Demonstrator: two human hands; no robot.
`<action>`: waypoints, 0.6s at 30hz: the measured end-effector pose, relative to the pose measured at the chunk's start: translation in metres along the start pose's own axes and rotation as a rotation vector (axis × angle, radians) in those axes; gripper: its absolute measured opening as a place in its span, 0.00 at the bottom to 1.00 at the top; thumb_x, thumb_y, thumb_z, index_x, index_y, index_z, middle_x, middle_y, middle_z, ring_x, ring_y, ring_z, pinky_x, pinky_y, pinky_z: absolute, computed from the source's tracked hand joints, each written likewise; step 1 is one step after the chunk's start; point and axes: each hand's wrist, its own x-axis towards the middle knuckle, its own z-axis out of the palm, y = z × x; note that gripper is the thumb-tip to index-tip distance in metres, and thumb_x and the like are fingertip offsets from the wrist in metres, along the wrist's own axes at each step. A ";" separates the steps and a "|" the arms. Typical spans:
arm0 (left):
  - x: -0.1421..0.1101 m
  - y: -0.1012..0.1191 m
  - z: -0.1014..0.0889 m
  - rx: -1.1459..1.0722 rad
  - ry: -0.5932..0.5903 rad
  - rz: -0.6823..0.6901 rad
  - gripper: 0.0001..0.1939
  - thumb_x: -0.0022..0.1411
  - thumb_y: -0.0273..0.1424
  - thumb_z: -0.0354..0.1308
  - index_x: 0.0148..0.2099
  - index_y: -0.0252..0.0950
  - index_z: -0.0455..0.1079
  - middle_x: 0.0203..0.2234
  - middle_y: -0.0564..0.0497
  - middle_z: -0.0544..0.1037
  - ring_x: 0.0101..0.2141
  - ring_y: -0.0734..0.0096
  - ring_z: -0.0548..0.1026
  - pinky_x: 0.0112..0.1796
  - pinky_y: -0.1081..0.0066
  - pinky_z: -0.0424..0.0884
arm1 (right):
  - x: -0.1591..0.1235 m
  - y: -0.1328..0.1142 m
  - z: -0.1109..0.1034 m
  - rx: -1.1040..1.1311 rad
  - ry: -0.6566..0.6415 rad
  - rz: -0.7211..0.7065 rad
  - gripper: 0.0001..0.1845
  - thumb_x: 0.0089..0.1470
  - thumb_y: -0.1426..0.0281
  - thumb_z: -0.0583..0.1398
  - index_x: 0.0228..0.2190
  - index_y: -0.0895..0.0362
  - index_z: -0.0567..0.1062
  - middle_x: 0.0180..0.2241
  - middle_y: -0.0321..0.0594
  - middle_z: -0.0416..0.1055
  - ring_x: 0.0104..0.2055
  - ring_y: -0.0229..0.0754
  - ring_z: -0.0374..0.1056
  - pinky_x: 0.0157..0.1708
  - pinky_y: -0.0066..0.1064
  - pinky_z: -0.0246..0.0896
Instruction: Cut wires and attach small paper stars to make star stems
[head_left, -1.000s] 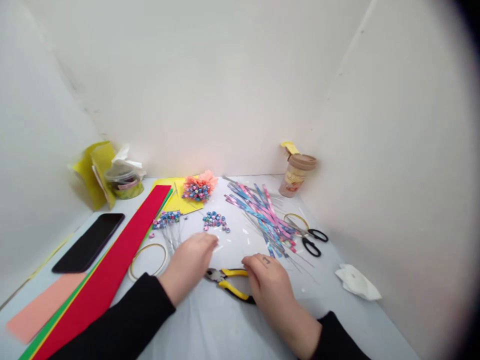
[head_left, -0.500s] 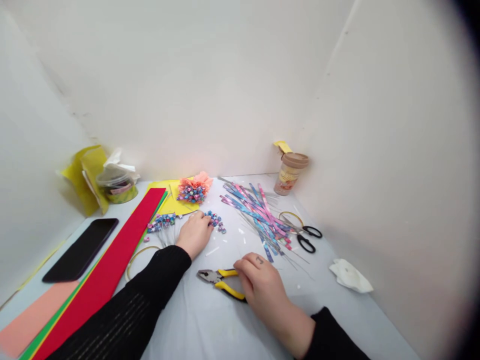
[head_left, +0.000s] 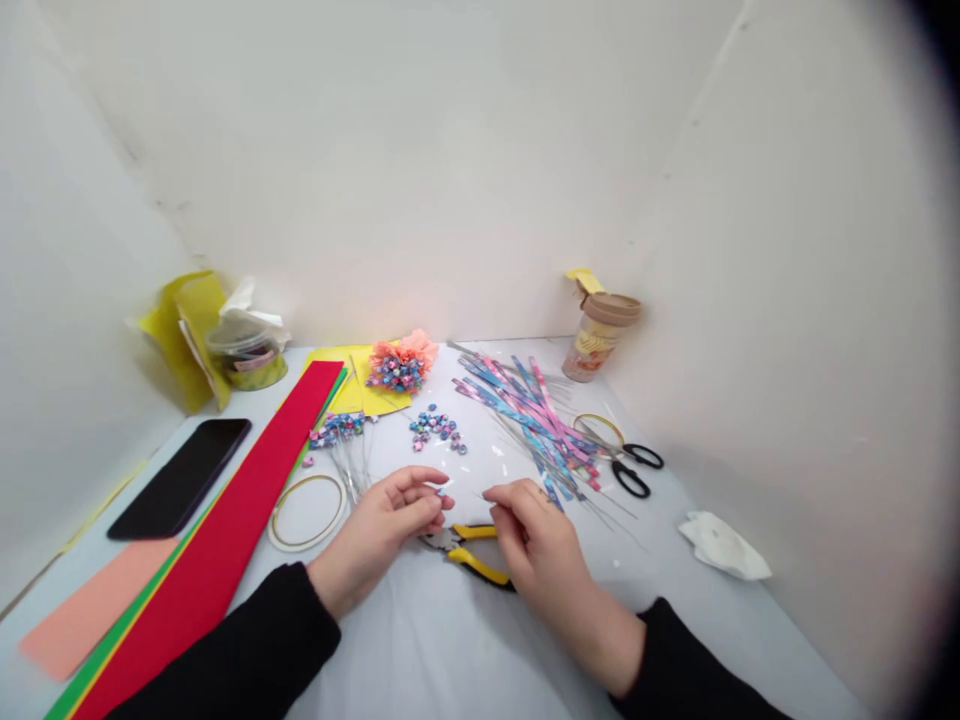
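Observation:
My left hand [head_left: 394,525] pinches a small bluish paper star, mostly covered by the fingertips. Opposite it, my right hand [head_left: 544,545] has thumb and forefinger pressed together on a thin wire, whose tip points toward the star. A gap separates the two hands. Yellow-and-black pliers [head_left: 480,568] lie on the table beneath and between them. Behind the hands is a loose pile of small paper stars [head_left: 437,432]. Left of that pile, a bunch of stars on wires [head_left: 337,430] lies with its stems toward me.
Patterned paper strips and wires [head_left: 525,410] spread at centre right, beside black-handled scissors [head_left: 634,470]. A lidded cup [head_left: 602,335] stands behind. At left are a phone [head_left: 180,478], red paper [head_left: 247,520] and a tape roll [head_left: 274,520]. A coral flower with stars [head_left: 405,362] lies at back.
My left hand has come back from the star pile toward me with a star in its fingers. My right hand has shifted slightly right in view and now faces it. The view has shifted a little.

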 end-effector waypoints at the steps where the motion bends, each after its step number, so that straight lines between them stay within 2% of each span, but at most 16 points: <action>1: -0.001 -0.004 -0.002 -0.062 -0.002 -0.020 0.14 0.54 0.30 0.63 0.43 0.34 0.69 0.30 0.49 0.78 0.31 0.75 0.74 0.35 0.74 0.69 | 0.002 -0.003 0.002 0.001 -0.006 0.004 0.11 0.56 0.79 0.52 0.37 0.55 0.71 0.31 0.39 0.69 0.32 0.39 0.67 0.32 0.28 0.62; 4: 0.001 -0.013 -0.006 -0.156 -0.004 -0.055 0.13 0.53 0.31 0.64 0.41 0.33 0.70 0.33 0.46 0.79 0.31 0.75 0.75 0.37 0.72 0.70 | 0.007 -0.009 0.011 -0.012 -0.014 0.003 0.10 0.56 0.78 0.53 0.36 0.55 0.71 0.30 0.38 0.69 0.31 0.38 0.67 0.31 0.27 0.61; 9: 0.005 -0.019 -0.006 -0.184 0.000 -0.049 0.13 0.53 0.33 0.65 0.39 0.32 0.71 0.30 0.48 0.78 0.28 0.76 0.74 0.35 0.73 0.71 | 0.007 -0.007 0.023 -0.065 -0.013 -0.036 0.09 0.57 0.76 0.53 0.34 0.56 0.72 0.28 0.39 0.68 0.30 0.38 0.67 0.31 0.28 0.62; 18: 0.006 -0.024 -0.009 -0.247 -0.008 -0.043 0.11 0.51 0.30 0.65 0.38 0.36 0.73 0.29 0.52 0.78 0.28 0.77 0.74 0.34 0.75 0.69 | 0.003 -0.006 0.022 -0.086 -0.051 -0.032 0.09 0.57 0.76 0.53 0.33 0.55 0.73 0.29 0.39 0.69 0.31 0.39 0.67 0.32 0.28 0.62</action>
